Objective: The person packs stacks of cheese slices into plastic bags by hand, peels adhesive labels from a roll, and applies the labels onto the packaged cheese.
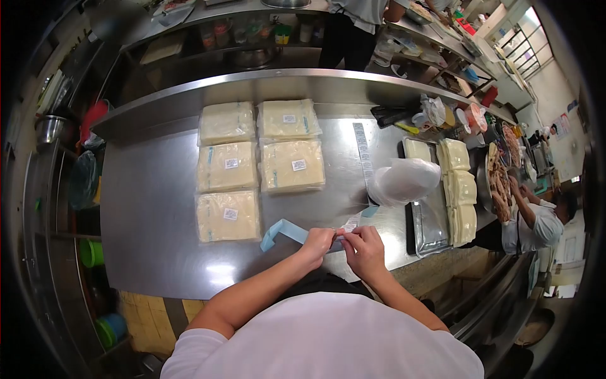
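My left hand (319, 245) and my right hand (366, 249) meet at the table's front edge, fingers of both pinched on a strip of printed labels (351, 223). Its pale blue backing (284, 228) loops out to the left of my left hand. Whether a single label is lifted between the fingertips is too small to tell. Ahead and to the left lie plastic-wrapped packs of square pale sheets (227, 170) in two columns. White printed labels show on several of them; the back left pack (226, 123) shows none.
Another label strip (363, 151) lies flat on the steel table (151, 208). Beside it are a clear plastic bag (404, 181), a metal tray (430, 230) and a stack of pale sheets (459, 189). A raised steel ledge (278, 77) runs along the back. Co-workers stand behind it (356, 31) and at right (536, 221).
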Demonstrator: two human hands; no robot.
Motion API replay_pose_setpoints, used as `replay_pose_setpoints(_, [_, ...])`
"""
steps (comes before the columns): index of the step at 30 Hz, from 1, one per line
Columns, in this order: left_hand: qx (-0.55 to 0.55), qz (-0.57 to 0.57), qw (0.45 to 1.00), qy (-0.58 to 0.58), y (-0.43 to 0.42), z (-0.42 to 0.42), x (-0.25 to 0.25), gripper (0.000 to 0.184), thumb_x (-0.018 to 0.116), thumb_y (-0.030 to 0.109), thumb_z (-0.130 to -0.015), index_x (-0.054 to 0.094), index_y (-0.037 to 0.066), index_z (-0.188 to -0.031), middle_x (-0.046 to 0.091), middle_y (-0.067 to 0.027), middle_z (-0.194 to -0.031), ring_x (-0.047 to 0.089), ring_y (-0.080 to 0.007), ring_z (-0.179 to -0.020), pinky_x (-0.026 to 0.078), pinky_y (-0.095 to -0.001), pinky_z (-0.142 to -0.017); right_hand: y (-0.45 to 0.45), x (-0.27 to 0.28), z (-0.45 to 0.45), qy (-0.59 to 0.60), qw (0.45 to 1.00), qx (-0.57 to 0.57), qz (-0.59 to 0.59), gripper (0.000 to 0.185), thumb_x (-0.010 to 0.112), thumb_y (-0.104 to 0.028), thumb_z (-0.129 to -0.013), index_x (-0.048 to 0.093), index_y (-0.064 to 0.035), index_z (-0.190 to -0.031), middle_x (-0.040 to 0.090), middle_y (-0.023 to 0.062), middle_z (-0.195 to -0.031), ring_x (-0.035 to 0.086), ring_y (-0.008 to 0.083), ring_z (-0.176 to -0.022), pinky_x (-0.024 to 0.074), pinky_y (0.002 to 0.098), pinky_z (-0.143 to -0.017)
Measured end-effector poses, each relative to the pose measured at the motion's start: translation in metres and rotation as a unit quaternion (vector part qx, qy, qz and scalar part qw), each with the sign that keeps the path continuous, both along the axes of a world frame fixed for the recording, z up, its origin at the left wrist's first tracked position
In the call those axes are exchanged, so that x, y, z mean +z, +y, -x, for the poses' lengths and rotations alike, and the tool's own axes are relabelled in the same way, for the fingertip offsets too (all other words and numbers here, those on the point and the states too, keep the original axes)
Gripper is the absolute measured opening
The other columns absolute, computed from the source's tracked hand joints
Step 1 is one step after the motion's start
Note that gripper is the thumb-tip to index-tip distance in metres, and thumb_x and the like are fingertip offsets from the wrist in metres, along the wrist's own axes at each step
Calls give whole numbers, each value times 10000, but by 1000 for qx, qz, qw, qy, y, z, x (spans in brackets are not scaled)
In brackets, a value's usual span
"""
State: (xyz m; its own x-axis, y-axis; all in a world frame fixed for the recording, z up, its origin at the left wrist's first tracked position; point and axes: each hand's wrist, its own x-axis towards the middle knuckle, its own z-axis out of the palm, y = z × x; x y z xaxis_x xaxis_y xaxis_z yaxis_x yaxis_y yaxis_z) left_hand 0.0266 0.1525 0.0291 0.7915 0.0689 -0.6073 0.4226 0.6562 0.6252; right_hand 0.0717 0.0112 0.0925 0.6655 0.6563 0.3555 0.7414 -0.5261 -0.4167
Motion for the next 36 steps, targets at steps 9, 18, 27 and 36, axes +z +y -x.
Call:
replay_pose_setpoints(9, [30, 7, 999, 9, 11, -16, -9, 251, 563, 84, -915, 765, -41, -998, 638, -8, -802, 463, -102, -702, 347, -296, -617, 21, -4, -15, -17, 999, 30, 18, 172, 768, 0, -719, 660, -63, -838, 615, 89, -863, 580, 296, -794, 476, 406, -703])
replay_pose_setpoints(18, [-31, -74, 997, -13, 41, -17, -55, 375, 644, 306, -1004, 752, -25, -861, 706, -69, -809, 567, -118, -711, 461, -335, -642, 87, 35, -51, 141, 984, 93, -49, 160, 725, 62, -771, 634, -33, -862, 631, 137, -838, 617, 336, -789, 481, 405, -696])
replay_pose_setpoints(27, [-72, -97, 992, -28, 25, 10, -124, 263, 690, 111, -969, 649, -39, -1181, 711, -40, -887, 612, -78, -783, 501, -256, -715, 348, 4, -179, 243, 958, 148, -2, 146, 681, -142, -868, 696, -5, -915, 717, 219, -887, 683, 395, -855, 534, 455, -770])
replay_pose_setpoints(36, [-64, -171, 983, -22, 34, 11, -100, 296, 750, 108, -919, 635, -29, -1155, 723, -86, -820, 629, -116, -713, 497, -311, -646, 490, -81, -189, 113, 966, 152, 174, 210, 696, -182, -840, 697, -32, -988, 736, 210, -944, 709, 384, -938, 539, 479, -851])
